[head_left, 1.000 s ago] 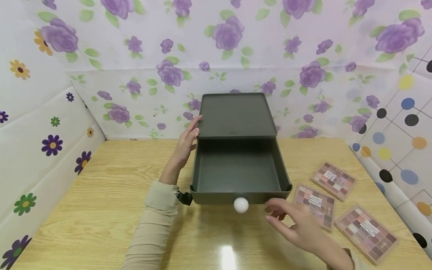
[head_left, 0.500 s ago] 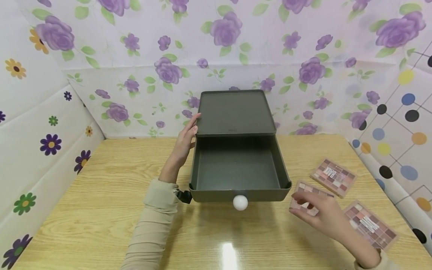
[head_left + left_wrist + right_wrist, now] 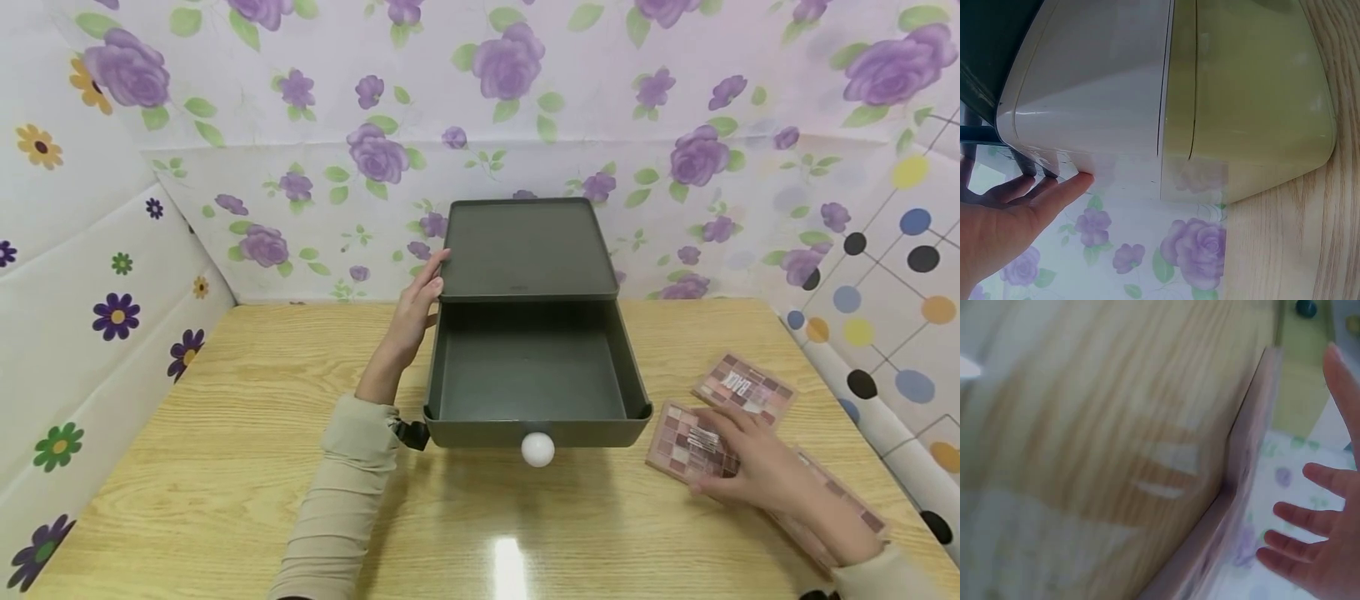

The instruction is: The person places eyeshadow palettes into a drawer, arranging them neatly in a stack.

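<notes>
In the head view, a dark grey-green drawer box (image 3: 532, 250) stands on the table with its drawer (image 3: 480, 433) pulled out and nothing inside. A white round knob (image 3: 537, 450) sits on the drawer's front. My left hand (image 3: 411, 321) rests with extended fingers against the box's left side; the left wrist view shows its fingertips (image 3: 1085, 180) touching the white side wall. My right hand (image 3: 757, 458) is over the right part of an eyeshadow palette (image 3: 678, 437), its fingers spread in the right wrist view. Whether the fingers touch the palette cannot be told.
Another eyeshadow palette (image 3: 738, 379) lies farther back on the right. A third palette (image 3: 804, 540) is nearer me, partly hidden by the right forearm. Flowered sheeting (image 3: 315, 233) hangs behind the wooden table (image 3: 262, 433), with patterned sheeting on both sides.
My right hand has moved right from near the drawer's front to over the middle palette. The left hand, box and drawer have stayed in place.
</notes>
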Available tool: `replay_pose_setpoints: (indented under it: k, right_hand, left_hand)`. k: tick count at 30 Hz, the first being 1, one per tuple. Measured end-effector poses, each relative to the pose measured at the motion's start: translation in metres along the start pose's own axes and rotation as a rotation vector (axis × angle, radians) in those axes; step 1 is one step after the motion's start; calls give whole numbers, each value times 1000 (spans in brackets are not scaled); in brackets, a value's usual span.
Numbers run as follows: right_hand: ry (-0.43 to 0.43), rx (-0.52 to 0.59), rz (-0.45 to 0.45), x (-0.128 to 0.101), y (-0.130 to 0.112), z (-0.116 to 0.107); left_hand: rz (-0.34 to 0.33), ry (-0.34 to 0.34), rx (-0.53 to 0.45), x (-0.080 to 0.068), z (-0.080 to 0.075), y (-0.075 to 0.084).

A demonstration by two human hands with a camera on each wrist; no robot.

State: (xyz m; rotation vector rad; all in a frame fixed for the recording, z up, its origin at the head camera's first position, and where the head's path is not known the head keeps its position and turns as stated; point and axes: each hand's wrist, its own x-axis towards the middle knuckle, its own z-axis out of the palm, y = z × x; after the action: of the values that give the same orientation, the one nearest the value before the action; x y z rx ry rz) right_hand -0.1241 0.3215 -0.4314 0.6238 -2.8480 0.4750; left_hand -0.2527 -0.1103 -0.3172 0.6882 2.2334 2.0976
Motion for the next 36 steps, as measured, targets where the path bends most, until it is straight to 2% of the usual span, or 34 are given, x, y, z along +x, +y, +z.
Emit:
replay_pose_setpoints:
  k: [5, 11, 18, 23, 30, 36]
  right_hand:
    - [-95, -73, 20, -7, 14, 1]
    - [-183, -109, 24, -10, 15, -2]
    - [-190, -79, 40, -9, 15, -2]
    - [-154, -20, 52, -8, 15, -5]
    - [-17, -11, -32, -7, 15, -15]
    - [56, 1, -82, -4, 12, -28]
  left_hand:
    - [5, -6, 1, 0, 0, -1]
    - [12, -6, -5, -1, -1, 0]
    - [14, 1, -16, -1, 0, 0]
    - [21, 3, -19, -1, 0, -1]
    - [19, -2, -24, -1, 0, -1]
    - [20, 0, -25, -1, 0, -1]
